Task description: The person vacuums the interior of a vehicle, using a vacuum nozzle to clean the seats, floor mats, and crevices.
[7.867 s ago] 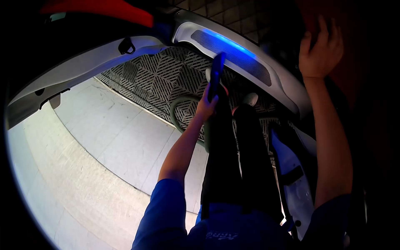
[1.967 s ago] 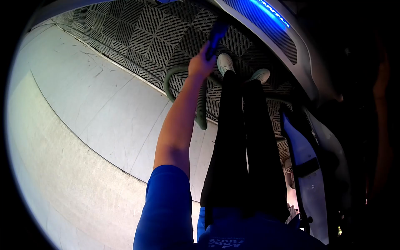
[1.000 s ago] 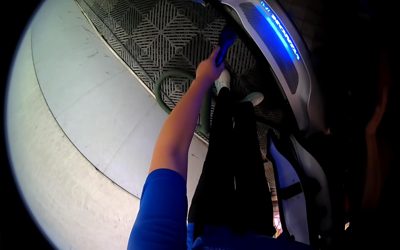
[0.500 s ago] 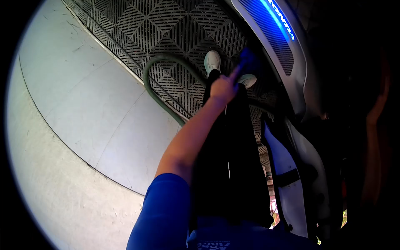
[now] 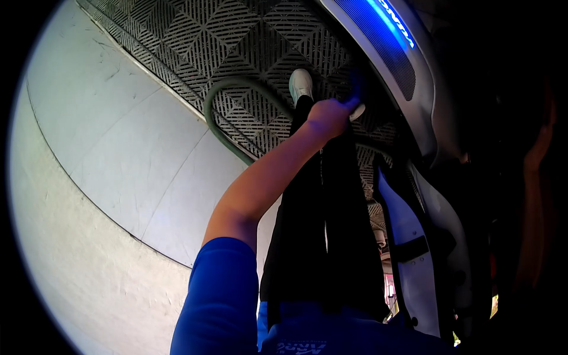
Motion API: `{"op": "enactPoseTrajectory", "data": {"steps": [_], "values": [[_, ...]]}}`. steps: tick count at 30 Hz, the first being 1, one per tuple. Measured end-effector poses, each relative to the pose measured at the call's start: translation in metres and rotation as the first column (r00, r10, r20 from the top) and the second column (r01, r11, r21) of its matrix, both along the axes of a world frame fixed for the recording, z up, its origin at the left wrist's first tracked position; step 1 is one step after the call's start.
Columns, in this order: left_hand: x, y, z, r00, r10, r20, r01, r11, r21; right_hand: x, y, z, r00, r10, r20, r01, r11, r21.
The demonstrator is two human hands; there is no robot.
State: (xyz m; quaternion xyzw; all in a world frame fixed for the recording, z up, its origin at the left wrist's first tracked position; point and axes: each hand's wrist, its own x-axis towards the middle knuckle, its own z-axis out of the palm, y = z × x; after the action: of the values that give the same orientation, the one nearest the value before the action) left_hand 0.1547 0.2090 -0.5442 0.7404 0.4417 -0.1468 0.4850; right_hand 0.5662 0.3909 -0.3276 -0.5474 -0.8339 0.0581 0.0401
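Note:
My left hand [image 5: 330,117] is closed around the handle of a slim dark tool [image 5: 355,89] whose far end looks blue. Motion blur and shadow hide the tool's exact kind. Hand and tool are beside a lit car door sill [image 5: 384,41], over one of my white shoes [image 5: 357,112]. The sill has a ribbed strip and glowing blue lettering. My right hand cannot be made out. A dim arm-like shape [image 5: 535,177] shows in the dark at the right, perhaps an arm or a reflection.
A green hose [image 5: 208,109] loops over the dark slatted floor tiles [image 5: 236,35]. Pale smooth flooring [image 5: 130,160] lies to the left, past a metal edge strip. Part of an open car door [image 5: 408,236] stands on the right, close to my legs.
My left hand has moved a little right and up, toward the sill. The tool in it now points more upward. The whole view has shifted slightly.

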Motion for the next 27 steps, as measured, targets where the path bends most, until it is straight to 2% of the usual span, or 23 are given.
{"op": "enactPoseTrajectory", "data": {"steps": [2,4,8,10,12,14,16,17,18,19,20,21,22,24,25,26,27], "values": [[0.032,-0.004,0.004,1.0,0.006,0.018,-0.006,1.0,0.001,0.007,0.0,-0.003,0.999,0.003,-0.047,-0.002,1.0,0.021],[0.062,-0.013,-0.018,0.99,0.126,-0.07,-0.131,0.989,-0.075,0.013,0.0,-0.008,0.993,0.031,-0.115,-0.023,0.997,0.067],[0.088,-0.016,-0.029,0.988,0.148,-0.04,-0.15,0.986,-0.074,0.025,-0.004,-0.015,0.964,0.087,-0.252,-0.043,0.984,0.174],[0.075,-0.013,-0.002,0.999,0.013,0.042,-0.003,0.973,-0.233,0.027,-0.013,-0.016,0.96,0.081,-0.268,-0.027,0.98,0.198],[0.042,-0.033,0.017,0.922,0.051,0.383,-0.081,0.995,0.063,0.022,-0.012,-0.011,0.989,0.079,-0.127,-0.046,0.969,0.241],[0.006,-0.022,0.069,0.977,0.059,0.207,-0.04,0.995,-0.095,0.009,-0.011,-0.005,0.993,0.08,-0.084,-0.047,0.94,0.338],[-0.024,0.002,0.124,0.983,0.174,0.06,-0.153,0.953,-0.261,-0.003,-0.013,0.005,0.994,0.0,-0.111,0.029,0.965,0.262],[-0.042,-0.001,0.137,0.966,0.243,0.088,-0.228,0.961,-0.155,0.001,-0.008,0.014,0.992,-0.012,-0.123,0.05,0.95,0.308],[-0.057,0.003,0.142,0.944,0.303,0.13,-0.299,0.953,-0.05,0.005,-0.003,0.022,0.993,-0.077,-0.094,0.091,0.983,0.158],[-0.065,0.021,0.15,0.951,0.278,0.133,-0.28,0.96,-0.003,0.009,0.004,0.029,0.989,-0.135,-0.06,0.136,0.991,0.0],[-0.069,0.038,0.156,0.922,0.367,0.127,-0.375,0.926,0.05,0.013,0.024,0.035,0.985,-0.15,-0.081,0.153,0.988,0.035],[-0.071,0.051,0.163,0.883,0.451,0.129,-0.463,0.881,0.092,0.016,0.051,0.045,0.912,-0.315,-0.265,0.328,0.945,0.005],[-0.069,0.071,0.161,0.896,0.426,0.126,-0.44,0.89,0.116,0.025,0.075,0.046,0.775,-0.46,-0.433,0.482,0.874,-0.064],[-0.055,0.139,0.144,0.835,0.504,0.221,-0.548,0.799,0.249,0.051,0.125,0.026,0.825,-0.407,-0.391,0.516,0.825,0.229],[-0.043,0.175,0.141,0.77,0.595,0.232,-0.635,0.751,0.181,0.048,0.126,0.009,0.81,-0.429,-0.399,0.54,0.811,0.224],[-0.031,0.212,0.136,0.694,0.684,0.226,-0.716,0.69,0.106,0.033,0.126,-0.013,0.739,-0.601,-0.305,0.671,0.695,0.259],[-0.031,0.25,0.106,0.673,0.689,0.271,-0.739,0.647,0.189,0.02,0.126,-0.027,0.63,-0.749,-0.206,0.769,0.563,0.302]]}}
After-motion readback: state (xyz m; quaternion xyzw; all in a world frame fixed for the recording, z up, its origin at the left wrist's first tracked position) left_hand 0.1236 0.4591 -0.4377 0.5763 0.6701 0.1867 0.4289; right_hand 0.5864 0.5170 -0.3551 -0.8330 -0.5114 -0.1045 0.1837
